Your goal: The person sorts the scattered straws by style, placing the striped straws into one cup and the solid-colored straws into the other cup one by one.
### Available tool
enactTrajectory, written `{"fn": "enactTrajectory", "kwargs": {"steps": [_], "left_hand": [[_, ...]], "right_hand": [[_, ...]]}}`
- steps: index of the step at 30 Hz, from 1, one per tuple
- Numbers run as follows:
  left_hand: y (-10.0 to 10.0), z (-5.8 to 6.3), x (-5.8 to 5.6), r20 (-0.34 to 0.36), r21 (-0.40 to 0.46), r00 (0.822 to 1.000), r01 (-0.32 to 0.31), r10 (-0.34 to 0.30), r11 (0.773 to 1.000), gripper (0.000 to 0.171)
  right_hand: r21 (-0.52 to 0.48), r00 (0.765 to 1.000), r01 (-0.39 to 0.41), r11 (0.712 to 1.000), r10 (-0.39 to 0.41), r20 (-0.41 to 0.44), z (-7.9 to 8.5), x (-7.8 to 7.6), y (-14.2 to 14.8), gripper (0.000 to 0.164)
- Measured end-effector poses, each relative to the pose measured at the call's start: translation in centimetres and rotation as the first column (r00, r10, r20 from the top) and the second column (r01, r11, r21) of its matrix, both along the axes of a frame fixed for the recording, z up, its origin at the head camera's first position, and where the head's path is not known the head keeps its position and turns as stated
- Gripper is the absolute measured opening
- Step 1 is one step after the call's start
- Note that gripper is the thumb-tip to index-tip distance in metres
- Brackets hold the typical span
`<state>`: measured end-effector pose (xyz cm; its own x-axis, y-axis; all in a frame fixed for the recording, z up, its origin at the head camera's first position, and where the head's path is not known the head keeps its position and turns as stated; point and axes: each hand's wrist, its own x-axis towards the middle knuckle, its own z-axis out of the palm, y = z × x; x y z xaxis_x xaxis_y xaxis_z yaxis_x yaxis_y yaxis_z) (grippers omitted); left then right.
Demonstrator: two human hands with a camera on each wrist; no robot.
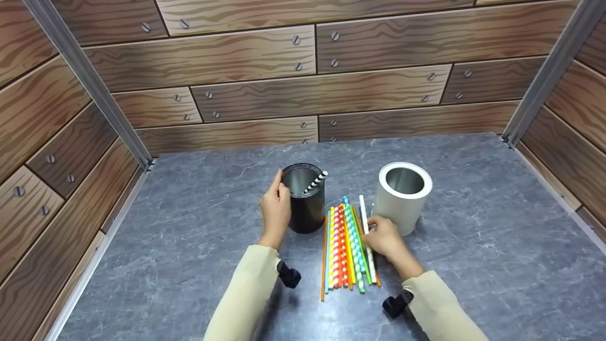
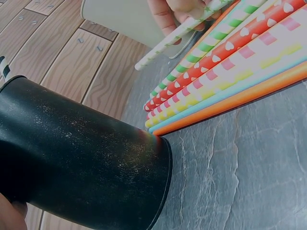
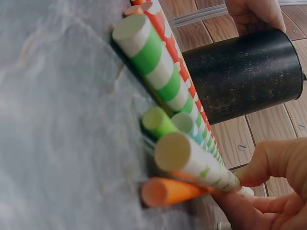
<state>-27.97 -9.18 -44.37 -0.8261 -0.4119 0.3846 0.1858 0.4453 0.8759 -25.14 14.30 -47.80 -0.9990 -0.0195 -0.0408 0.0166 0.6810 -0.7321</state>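
Note:
My left hand (image 1: 276, 208) grips the left side of a black canister (image 1: 307, 215) near its rim; the canister stands upright. One black-and-white striped straw (image 1: 316, 182) leans inside it, its top above the rim. To the right, my right hand (image 1: 384, 239) pinches a white paper straw with green stars (image 2: 180, 32) between thumb and fingers. That straw lies along the right edge of a row of colourful paper straws (image 1: 338, 246). In the right wrist view, its near end overlaps an orange straw (image 3: 168, 191) and a green one (image 3: 157, 120).
A white canister (image 1: 402, 208) with an open top stands just behind my right hand. Wood-patterned panels (image 1: 265, 57) enclose the grey marbled tabletop (image 1: 199, 227) at the back and both sides, with metal posts (image 1: 94, 90) at the corners.

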Motion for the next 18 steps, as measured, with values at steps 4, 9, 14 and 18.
{"fn": "enactTrajectory", "kwargs": {"steps": [4,9,14,18], "left_hand": [[0.0,-0.1,0.0,-0.003,0.0,1.0,0.002,-0.002,1.0,0.041],[0.0,-0.2,-0.1,-0.015,0.001,1.0,-0.002,0.002,1.0,0.041],[0.0,-0.2,-0.1,-0.028,0.003,1.0,-0.002,0.003,1.0,0.041],[0.0,-0.2,0.0,-0.018,0.003,1.0,0.003,-0.003,1.0,0.041]], "right_hand": [[-0.031,1.0,0.016,0.999,-0.017,-0.009,0.2,0.1,-0.1,0.043],[-0.075,0.999,0.034,0.997,-0.035,-0.022,0.4,0.1,-0.4,0.046],[-0.14,0.998,0.035,0.99,-0.042,-0.043,0.9,0.1,-0.6,0.048],[-0.193,0.996,0.032,0.981,-0.046,-0.07,1.3,0.2,-0.9,0.048]]}}
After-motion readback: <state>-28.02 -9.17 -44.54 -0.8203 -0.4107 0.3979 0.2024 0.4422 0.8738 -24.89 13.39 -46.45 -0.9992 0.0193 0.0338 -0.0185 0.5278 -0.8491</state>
